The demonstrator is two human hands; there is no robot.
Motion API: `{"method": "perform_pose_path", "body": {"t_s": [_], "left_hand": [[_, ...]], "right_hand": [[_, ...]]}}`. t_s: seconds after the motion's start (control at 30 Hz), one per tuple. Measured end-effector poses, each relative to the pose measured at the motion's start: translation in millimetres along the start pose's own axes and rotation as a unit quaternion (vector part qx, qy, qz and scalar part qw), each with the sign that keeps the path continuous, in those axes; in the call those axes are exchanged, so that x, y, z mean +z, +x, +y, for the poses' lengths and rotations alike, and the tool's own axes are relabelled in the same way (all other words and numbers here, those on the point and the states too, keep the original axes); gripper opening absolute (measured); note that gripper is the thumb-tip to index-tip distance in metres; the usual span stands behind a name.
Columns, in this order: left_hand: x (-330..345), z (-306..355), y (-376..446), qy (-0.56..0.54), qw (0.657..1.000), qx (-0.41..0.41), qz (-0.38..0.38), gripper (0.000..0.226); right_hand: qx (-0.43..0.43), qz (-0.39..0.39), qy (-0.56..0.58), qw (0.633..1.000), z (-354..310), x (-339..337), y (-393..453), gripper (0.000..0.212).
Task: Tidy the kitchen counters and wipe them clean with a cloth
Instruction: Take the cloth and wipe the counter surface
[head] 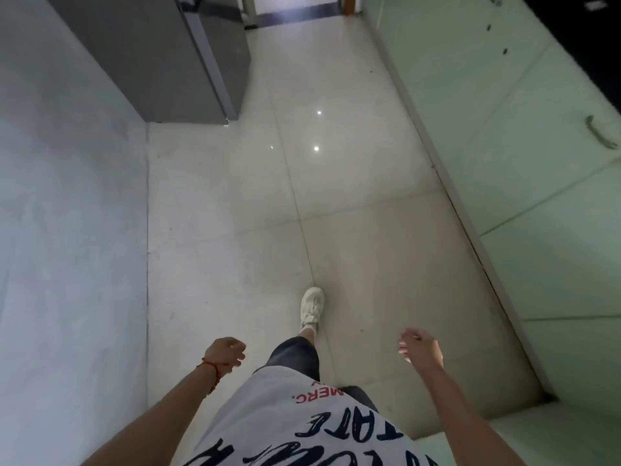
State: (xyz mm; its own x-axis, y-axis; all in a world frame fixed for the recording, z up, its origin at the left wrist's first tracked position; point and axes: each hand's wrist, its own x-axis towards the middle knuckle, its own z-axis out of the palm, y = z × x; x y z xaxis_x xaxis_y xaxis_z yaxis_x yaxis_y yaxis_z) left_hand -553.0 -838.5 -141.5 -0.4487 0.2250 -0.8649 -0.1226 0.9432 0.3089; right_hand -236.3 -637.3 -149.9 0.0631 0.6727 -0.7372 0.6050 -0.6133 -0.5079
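I look down at a tiled kitchen floor (353, 203). My left hand (225, 352) hangs at my side with loosely curled fingers and holds nothing; a red thread is tied at its wrist. My right hand (420, 346) hangs on the other side, fingers loosely bent, also holding nothing. No cloth is in view. Only a dark strip of the counter top (584, 38) shows at the upper right corner.
Pale green cabinet doors (504, 136) with metal handles line the right side. A grey fridge (174, 55) stands at the upper left beside a pale wall (67, 213). A doorway (295, 8) lies straight ahead. My white shoe (312, 306) is stepping forward.
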Motion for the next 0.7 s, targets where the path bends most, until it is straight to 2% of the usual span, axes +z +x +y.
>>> {"method": "perform_pose_path", "body": {"t_s": [0.13,0.4,0.7], "left_hand": [[-19.8,64.6,34.3,-0.013,1.0,-0.01,-0.003,0.011],[-68.4,232.3,92.4,-0.008,0.998,0.056,-0.031,0.02],[-106.1,398.4,177.7,-0.051,0.995,0.078,-0.026,0.014]], "right_hand": [[0.009,0.006,0.001,1.0,-58.5,9.5,45.8,0.005],[0.005,0.019,-0.03,0.999,-163.4,15.7,96.3,0.006],[-0.006,0.006,-0.048,0.999,-295.7,34.5,206.6,0.011]]}}
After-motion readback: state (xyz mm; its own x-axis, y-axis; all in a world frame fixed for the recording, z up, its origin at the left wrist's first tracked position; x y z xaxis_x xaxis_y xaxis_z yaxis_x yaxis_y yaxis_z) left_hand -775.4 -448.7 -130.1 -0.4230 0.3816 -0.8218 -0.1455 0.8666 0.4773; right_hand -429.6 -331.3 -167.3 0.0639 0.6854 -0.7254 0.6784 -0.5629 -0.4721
